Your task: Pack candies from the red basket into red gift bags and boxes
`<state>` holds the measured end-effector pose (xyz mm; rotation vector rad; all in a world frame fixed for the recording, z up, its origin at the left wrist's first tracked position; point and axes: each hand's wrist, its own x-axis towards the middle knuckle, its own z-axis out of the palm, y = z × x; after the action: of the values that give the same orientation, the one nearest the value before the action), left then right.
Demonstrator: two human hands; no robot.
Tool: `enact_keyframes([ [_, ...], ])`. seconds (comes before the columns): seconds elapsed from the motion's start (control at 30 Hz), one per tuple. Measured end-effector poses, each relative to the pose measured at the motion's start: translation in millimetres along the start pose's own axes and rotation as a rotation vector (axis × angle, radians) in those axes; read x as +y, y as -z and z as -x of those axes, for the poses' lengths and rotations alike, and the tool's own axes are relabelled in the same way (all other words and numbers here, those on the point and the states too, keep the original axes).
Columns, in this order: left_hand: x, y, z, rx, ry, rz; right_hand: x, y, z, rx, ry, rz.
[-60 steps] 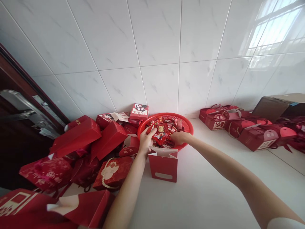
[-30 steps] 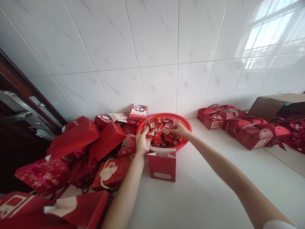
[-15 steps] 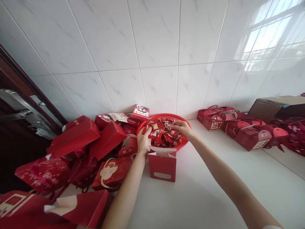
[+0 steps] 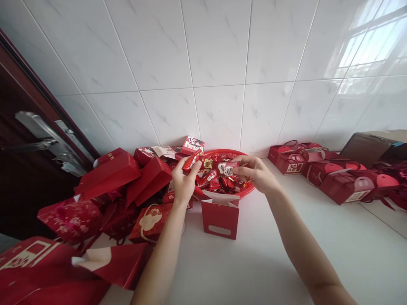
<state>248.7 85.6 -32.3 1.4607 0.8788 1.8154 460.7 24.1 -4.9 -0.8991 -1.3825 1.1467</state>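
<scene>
A red plastic basket [image 4: 251,189] against the tiled wall holds many red wrapped candies [image 4: 227,184]. Above its left side my left hand [image 4: 185,180] is closed on a red candy packet [image 4: 192,160]. My right hand [image 4: 258,173], over the basket's right part, pinches a red candy packet with white print [image 4: 226,168] between thumb and fingers. In front of the basket a red paper box [image 4: 220,218] stands upright with its top open, below and between my hands, touched by neither.
Red gift boxes and bags [image 4: 106,173] are heaped on the left beside a dark door [image 4: 28,169] with a metal handle. More red boxes [image 4: 346,186] and a brown carton [image 4: 361,148] stand at the right on the white surface [image 4: 260,254].
Both hands have lifted their packets up from the candies and toward me. My left hand has moved left, away from the basket's middle. The view has shifted slightly left.
</scene>
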Motion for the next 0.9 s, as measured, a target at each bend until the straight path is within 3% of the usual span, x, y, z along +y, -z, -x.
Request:
enact_keyframes([
  [0.13,26,14.2,-3,0.016,-0.135,-0.114,-15,-9,19,-0.158,0.089,0.268],
  [0.33,48,37.0,-5,-0.029,-0.228,-0.237,-15,-19,28,-0.17,0.08,0.584],
  [0.47,64,51.7,-2,-0.128,-0.156,-0.315,-10,-24,27,-0.136,0.052,0.678],
  [0.53,72,58.1,0,-0.28,-0.053,-0.355,-8,-25,25,-0.07,0.088,0.631],
  [0.63,80,64.4,1,-0.657,0.074,-0.406,-7,-26,23,0.06,0.134,0.472],
  [0.73,80,64.6,-2,-1.015,0.076,-0.481,-6,-24,21,0.071,0.06,0.198],
  [0.8,77,62.1,-4,-1.135,0.065,-0.519,-6,-24,20,0.036,0.023,0.057],
  [0.9,71,58.1,-6,-1.177,0.069,-0.58,-7,-25,19,0.041,0.016,0.052],
])
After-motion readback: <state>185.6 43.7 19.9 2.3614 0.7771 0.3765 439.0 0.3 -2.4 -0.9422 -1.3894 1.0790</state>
